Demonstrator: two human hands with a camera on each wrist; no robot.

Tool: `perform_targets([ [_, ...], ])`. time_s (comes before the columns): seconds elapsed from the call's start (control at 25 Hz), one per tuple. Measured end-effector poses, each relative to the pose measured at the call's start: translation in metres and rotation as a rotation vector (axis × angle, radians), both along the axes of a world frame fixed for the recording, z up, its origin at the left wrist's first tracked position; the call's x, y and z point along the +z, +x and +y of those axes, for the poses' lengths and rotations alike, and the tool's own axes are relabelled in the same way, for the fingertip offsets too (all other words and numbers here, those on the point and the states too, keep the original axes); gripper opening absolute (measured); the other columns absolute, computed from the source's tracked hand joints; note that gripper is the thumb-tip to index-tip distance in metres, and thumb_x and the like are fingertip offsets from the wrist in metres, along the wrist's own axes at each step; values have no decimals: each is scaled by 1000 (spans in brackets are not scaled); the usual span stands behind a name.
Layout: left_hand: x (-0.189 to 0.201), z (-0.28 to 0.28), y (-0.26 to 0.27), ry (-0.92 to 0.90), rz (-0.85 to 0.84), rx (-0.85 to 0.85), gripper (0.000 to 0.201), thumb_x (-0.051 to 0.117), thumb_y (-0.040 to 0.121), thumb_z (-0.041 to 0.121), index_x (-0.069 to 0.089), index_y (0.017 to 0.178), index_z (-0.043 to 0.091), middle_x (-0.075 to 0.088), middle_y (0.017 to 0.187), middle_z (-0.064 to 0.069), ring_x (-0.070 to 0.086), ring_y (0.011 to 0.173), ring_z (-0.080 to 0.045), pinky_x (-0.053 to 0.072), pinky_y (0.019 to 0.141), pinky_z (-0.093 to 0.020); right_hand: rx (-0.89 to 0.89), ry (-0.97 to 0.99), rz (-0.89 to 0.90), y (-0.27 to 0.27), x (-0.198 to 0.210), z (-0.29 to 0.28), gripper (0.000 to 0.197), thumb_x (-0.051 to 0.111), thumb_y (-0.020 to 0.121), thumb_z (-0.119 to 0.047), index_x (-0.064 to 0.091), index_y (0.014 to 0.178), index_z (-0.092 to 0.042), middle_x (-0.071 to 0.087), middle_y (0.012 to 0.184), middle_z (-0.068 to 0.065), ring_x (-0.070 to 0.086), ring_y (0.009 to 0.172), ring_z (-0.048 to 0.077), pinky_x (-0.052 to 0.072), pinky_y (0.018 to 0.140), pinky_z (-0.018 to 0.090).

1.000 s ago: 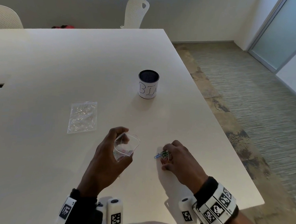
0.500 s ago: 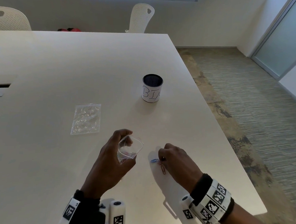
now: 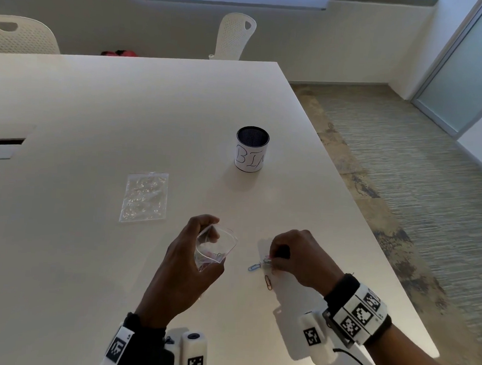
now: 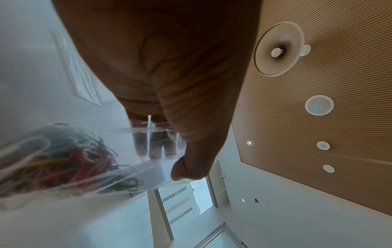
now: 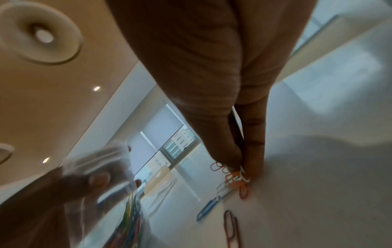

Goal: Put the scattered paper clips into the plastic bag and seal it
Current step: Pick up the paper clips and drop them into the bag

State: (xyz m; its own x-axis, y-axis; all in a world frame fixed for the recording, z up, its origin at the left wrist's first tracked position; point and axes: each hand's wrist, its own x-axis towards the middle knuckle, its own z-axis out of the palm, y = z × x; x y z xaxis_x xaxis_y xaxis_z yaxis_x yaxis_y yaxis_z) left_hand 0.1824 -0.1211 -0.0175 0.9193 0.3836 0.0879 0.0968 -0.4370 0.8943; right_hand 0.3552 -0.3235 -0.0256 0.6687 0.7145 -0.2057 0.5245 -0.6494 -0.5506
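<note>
My left hand [image 3: 200, 250] holds a clear plastic bag [image 3: 215, 246] with its mouth held wide, just above the table. Many coloured paper clips [image 4: 63, 161] lie in its bottom. My right hand [image 3: 272, 263] pinches a small bunch of paper clips [image 5: 237, 177] between thumb and fingers at the table surface. A blue clip [image 3: 254, 266] and a dark red clip [image 3: 268, 282] lie loose on the table beside that hand. The same blue clip [image 5: 206, 210] and red clip [image 5: 231, 229] show in the right wrist view.
A second clear plastic bag [image 3: 145, 197] lies flat on the white table [image 3: 98, 105] to the far left. A black mesh cup with a white "BIN" label [image 3: 251, 149] stands further back. The table's right edge [image 3: 371, 239] drops to the floor. Chairs stand behind.
My right hand has drawn back a little and now pinches a few clips, leaving the blue and red clips lying apart on the table. My left hand still holds the bag.
</note>
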Motion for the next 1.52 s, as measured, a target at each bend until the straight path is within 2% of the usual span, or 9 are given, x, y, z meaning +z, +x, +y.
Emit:
perform_targets([
  [0.12, 3, 5, -3, -8, -21, 29, 66, 78, 82, 0, 49, 131, 35, 63, 112, 9, 66, 114, -7, 55, 78, -10, -95, 150, 199, 6, 7, 3, 10, 84, 78, -2, 79, 80, -10, 77, 74, 2, 73, 68, 8, 57, 67, 17],
  [0.28, 1, 2, -1, -2, -11, 2, 68, 78, 83, 1, 48, 132, 37, 62, 112, 11, 64, 114, -2, 53, 78, -7, -194, 421, 413, 1, 31, 1, 7, 82, 82, 2, 78, 85, -4, 80, 81, 14, 78, 82, 31, 63, 81, 33],
  [0.36, 1, 0, 0, 19, -10, -10, 70, 80, 83, 2, 46, 132, 39, 62, 114, 11, 63, 113, 1, 51, 79, -3, -183, 524, 471, -8, 48, 5, 6, 81, 83, 0, 78, 87, -3, 79, 83, 17, 78, 82, 32, 63, 84, 36],
  [0.56, 3, -1, 0, 42, -7, -13, 66, 83, 84, 9, 45, 131, 36, 62, 115, 11, 60, 115, 6, 52, 79, -3, -74, 670, 303, -39, 78, 42, 9, 82, 83, -1, 78, 89, -6, 79, 81, 6, 77, 76, 20, 64, 80, 29],
  [0.88, 5, -1, -2, 19, 7, -4, 60, 79, 84, 7, 47, 126, 36, 63, 115, 12, 65, 107, -4, 56, 79, -9, 109, 539, 21, -47, 84, 55, 15, 80, 87, -8, 82, 100, -16, 81, 91, -6, 75, 81, 0, 60, 80, 16],
  [1.04, 4, -1, -2, 17, -8, -8, 66, 81, 83, 7, 47, 133, 32, 62, 114, 11, 64, 111, -2, 51, 80, -3, 34, 428, -22, -17, 71, 31, 15, 82, 85, -12, 80, 99, -18, 78, 90, -8, 74, 81, 5, 62, 82, 28],
  [1.2, 1, -1, -1, 18, -16, -7, 67, 79, 82, 3, 48, 134, 32, 62, 113, 11, 66, 113, -8, 51, 80, -5, 246, -47, -47, -4, 44, 5, 56, 85, 80, -36, 64, 132, -29, 64, 129, -11, 63, 107, 4, 57, 94, 31],
  [1.32, -1, -1, -1, 3, -17, -10, 67, 79, 82, 4, 48, 133, 36, 62, 114, 10, 65, 116, -11, 54, 79, -8, 255, -202, -104, -12, 27, -2, 78, 85, 75, -48, 51, 144, -30, 54, 138, -10, 58, 119, 12, 52, 101, 31],
  [1.52, -2, 0, -2, 2, -21, -5, 67, 79, 81, 3, 49, 134, 34, 62, 114, 10, 66, 114, -13, 56, 77, -11, 151, -126, -95, -20, 10, 5, 45, 86, 80, -29, 69, 122, -22, 61, 119, -6, 65, 101, 17, 53, 88, 28],
])
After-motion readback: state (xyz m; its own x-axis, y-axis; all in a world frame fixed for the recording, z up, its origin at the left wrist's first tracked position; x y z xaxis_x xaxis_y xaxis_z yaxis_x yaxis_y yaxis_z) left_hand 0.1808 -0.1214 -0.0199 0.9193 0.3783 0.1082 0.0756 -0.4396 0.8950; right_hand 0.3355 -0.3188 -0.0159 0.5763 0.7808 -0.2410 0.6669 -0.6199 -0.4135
